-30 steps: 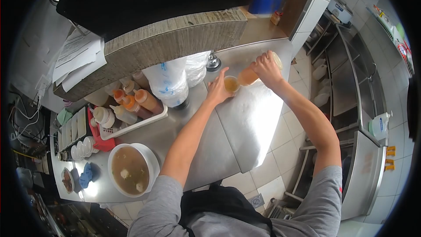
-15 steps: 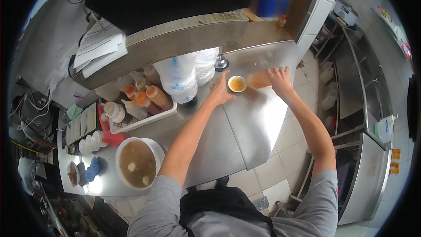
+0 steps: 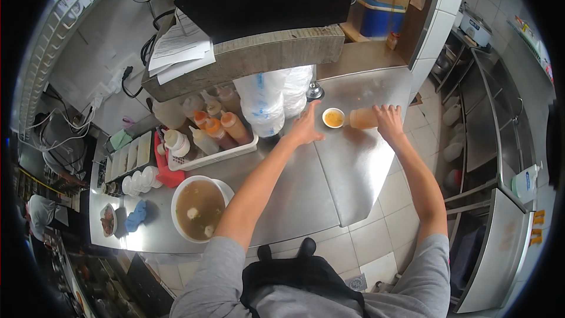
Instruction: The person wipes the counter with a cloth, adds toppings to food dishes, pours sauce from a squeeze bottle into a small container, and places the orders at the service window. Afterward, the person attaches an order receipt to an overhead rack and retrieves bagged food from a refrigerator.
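A small white cup (image 3: 333, 118) of orange-yellow sauce stands on the steel counter (image 3: 294, 194). Just left of it is my left hand (image 3: 305, 126), fingers and thumb spread, holding nothing and apart from the cup. My right hand (image 3: 389, 122) grips the base end of a translucent squeeze bottle (image 3: 363, 119) with orange sauce in it. The bottle is tipped over toward the cup, its front end close to the right rim; whether sauce is flowing cannot be seen. A large white bowl (image 3: 178, 224) of brown broth with pale lumps sits by my left forearm.
A white basket (image 3: 218, 158) of sauce bottles (image 3: 235, 127) and wrapped white stacks (image 3: 259, 106) stand left of my left hand. A call bell (image 3: 315, 91) is behind the cup. Blue cloth (image 3: 136, 216) lies at the far left. An overhead ledge (image 3: 247, 59) crosses above.
The view has shifted, so the scene sits lower and further right. A wider gap shows between my left hand and the cup. The squeeze bottle has drawn slightly back from the rim.
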